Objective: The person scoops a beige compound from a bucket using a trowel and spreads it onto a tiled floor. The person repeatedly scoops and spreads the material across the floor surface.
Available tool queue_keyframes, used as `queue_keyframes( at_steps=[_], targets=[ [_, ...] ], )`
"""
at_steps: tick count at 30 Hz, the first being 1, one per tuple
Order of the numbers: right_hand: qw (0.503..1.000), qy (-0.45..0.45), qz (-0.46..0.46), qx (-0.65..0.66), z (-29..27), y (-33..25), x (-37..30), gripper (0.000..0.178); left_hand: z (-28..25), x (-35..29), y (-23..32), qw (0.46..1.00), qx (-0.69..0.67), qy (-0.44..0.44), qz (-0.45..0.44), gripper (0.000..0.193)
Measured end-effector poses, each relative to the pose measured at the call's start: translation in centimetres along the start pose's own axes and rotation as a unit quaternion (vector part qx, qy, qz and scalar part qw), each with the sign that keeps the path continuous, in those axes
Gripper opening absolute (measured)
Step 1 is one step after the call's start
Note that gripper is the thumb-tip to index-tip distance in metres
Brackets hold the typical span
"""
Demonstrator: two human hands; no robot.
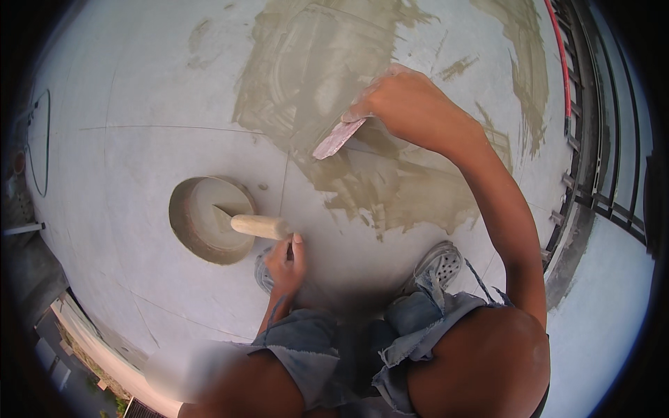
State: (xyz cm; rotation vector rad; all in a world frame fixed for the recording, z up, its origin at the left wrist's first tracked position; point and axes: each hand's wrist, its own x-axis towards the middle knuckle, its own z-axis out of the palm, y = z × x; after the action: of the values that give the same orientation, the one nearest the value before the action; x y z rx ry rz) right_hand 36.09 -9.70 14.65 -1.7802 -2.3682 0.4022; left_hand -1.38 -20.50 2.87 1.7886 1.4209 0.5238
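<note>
My right hand (397, 101) is stretched forward over the pale floor, its fingers closed on a flat pinkish scraper (339, 139). The scraper's edge is down at a patch of wet, grey-green paste (313, 63) smeared across the tiles. To the left stands a round, shallow bucket (180, 223) with paste on its inner wall. A trowel with a thick wooden handle (259, 226) leans in it, the blade inside and the handle sticking out over the rim. My left hand (284, 268) is closed just below the handle's end; what it holds, if anything, is hidden.
Thin joint lines (174, 127) cross the floor. My grey clog (440, 265) stands near the smeared paste. Along the right runs a dark metal railing (592, 132), with a red pipe (561, 63) beside it. At the far left lies a thin dark hose (47, 146).
</note>
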Motion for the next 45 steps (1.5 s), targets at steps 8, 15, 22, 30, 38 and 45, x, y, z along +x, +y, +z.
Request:
queue_keyframes(
  at_steps=[8,15,22,30,38,45],
  targets=[
    [0.997,-0.074,0.024,-0.027,-0.3,-1.2,1.4,0.041,0.0,-0.1,-0.7,1.0,0.0,-0.001,-0.004,0.018],
    [0.995,-0.073,0.07,0.021,-2.1,-0.1,-4.4,0.045,-0.3,0.1,0.0,1.0,0.015,-0.001,0.001,0.021],
    [0.997,-0.038,-0.056,0.027,1.3,-2.3,1.1,0.024,-0.2,0.0,-0.6,1.0,0.015,0.008,-0.018,0.025],
    [0.978,-0.145,-0.061,-0.14,-1.3,-0.3,-5.3,0.009,0.5,0.0,-0.2,1.0,0.019,0.017,0.009,0.027],
    [0.994,0.024,-0.077,-0.073,-2.6,1.1,-8.3,0.01,0.3,0.4,0.1,0.999,0.025,0.028,0.016,0.027],
    [0.986,0.102,-0.04,-0.123,3.8,-6.2,-8.8,0.005,1.0,0.3,0.3,0.998,0.017,0.049,0.032,0.028]
  ],
)
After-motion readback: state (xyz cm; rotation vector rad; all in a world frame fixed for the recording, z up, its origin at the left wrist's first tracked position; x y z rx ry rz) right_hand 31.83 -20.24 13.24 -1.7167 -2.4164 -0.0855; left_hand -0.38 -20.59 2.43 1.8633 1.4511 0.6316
